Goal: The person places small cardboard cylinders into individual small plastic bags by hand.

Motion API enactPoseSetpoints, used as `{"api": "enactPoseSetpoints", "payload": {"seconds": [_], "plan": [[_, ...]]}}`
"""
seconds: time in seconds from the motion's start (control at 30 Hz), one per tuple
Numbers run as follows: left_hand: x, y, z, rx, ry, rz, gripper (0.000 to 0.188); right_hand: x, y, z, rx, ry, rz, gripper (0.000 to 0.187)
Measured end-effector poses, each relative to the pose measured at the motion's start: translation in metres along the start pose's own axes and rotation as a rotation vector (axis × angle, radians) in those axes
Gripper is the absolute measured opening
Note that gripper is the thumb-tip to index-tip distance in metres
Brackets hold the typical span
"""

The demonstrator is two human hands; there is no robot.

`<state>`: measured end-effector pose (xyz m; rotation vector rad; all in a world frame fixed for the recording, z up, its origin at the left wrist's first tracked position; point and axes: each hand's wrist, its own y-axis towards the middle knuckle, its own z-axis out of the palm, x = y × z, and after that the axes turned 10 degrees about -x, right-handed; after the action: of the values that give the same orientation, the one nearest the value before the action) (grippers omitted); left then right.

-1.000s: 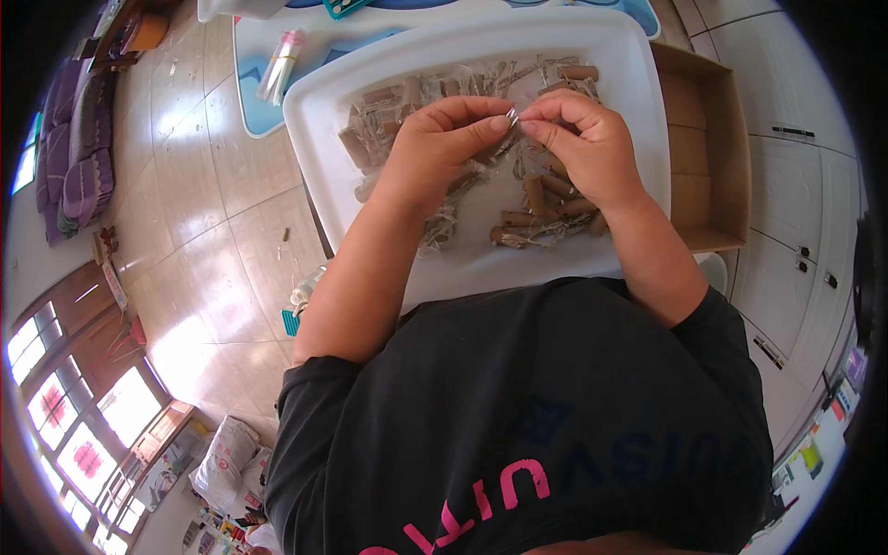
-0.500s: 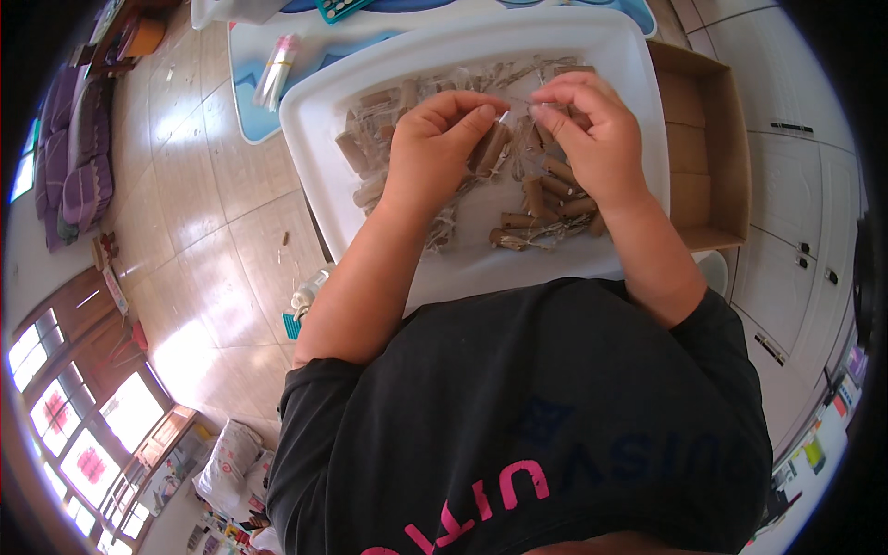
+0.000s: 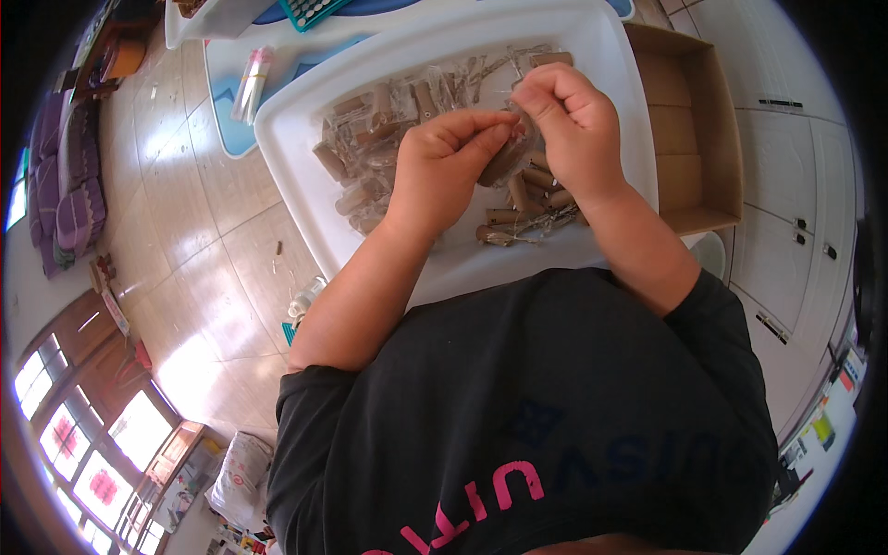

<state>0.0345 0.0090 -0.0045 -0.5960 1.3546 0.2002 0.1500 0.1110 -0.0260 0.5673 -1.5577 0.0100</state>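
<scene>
My left hand (image 3: 444, 166) is closed, thumb and forefinger pinching a small clear plastic bag (image 3: 521, 148) with a brown cylinder (image 3: 501, 166) in it. Beside it, my right hand (image 3: 578, 134) is also closed, its fingertips pressed together just above the bag's end; what they pinch is too small to make out. Both hands are over a white plastic tub (image 3: 277, 116). Bagged brown cylinders (image 3: 377, 125) lie in its left and far parts. Under my right wrist, loose brown cylinders (image 3: 523, 197) lie piled, with thin wires (image 3: 532, 231) tangled among them.
Right of the tub stands an open cardboard box (image 3: 717, 139), next to white cabinets (image 3: 786, 176). A pack of clear sleeves (image 3: 250, 88) lies on the blue-and-white table (image 3: 222, 60) to the left. A teal tray (image 3: 314, 11) is at the far edge. Small scraps (image 3: 278, 248) lie on the tiled floor.
The view has shifted slightly, so the tub sits further left and up. My hands have drawn closer together, and the bagged cylinder now hangs below my left fingertips.
</scene>
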Motion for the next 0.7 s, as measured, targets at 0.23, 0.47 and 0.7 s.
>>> {"api": "enactPoseSetpoints", "payload": {"seconds": [0.23, 0.47, 0.7], "plan": [[-0.014, 0.005, -0.010, -0.170, -0.137, -0.039, 0.016, -0.004, 0.021, -0.025, -0.216, 0.430, 0.648, 0.019], [-0.008, 0.011, -0.018, -0.196, -0.139, 0.006, 0.016, 0.006, 0.006, -0.009, 0.203, 0.212, 0.619, 0.014], [-0.008, 0.010, -0.016, -0.173, -0.045, 0.030, 0.015, -0.002, 0.001, -0.006, 0.200, 0.086, 0.466, 0.014]]}}
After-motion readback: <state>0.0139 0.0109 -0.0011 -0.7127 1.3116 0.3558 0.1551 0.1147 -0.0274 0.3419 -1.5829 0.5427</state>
